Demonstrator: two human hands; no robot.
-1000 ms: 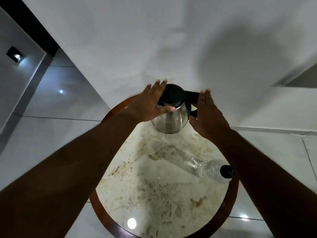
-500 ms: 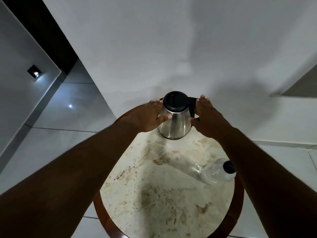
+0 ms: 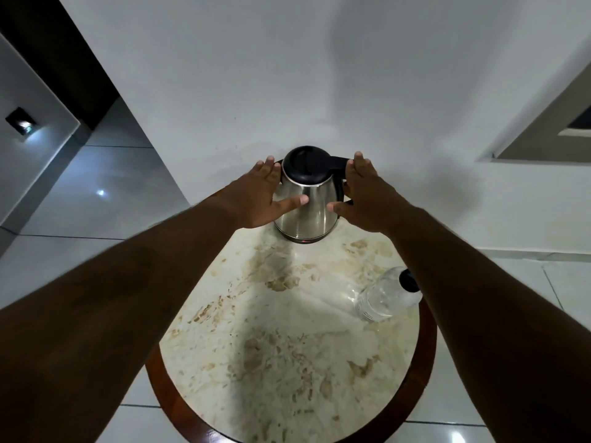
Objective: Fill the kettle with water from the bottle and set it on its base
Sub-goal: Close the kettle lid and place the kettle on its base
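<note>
A steel kettle (image 3: 307, 209) with a black lid and handle stands upright on its dark base (image 3: 302, 240) at the far edge of the round marble table (image 3: 287, 362). A small red light glows at the base front. My left hand (image 3: 262, 196) presses flat against the kettle's left side, thumb on the steel. My right hand (image 3: 364, 196) cups the right side at the handle, thumb touching the body. A clear plastic bottle (image 3: 382, 300) with a black cap lies on its side at the table's right edge, under my right forearm.
A white wall rises directly behind the kettle. The table has a brown wooden rim (image 3: 166, 401) and stands on a glossy tiled floor (image 3: 96, 193). A dark doorway is at the upper left, a window frame at the upper right.
Both hands have slid down from the kettle's lid and handle top to its body. The kettle now sits lower, with the base's red light showing. The bottle has not moved.
</note>
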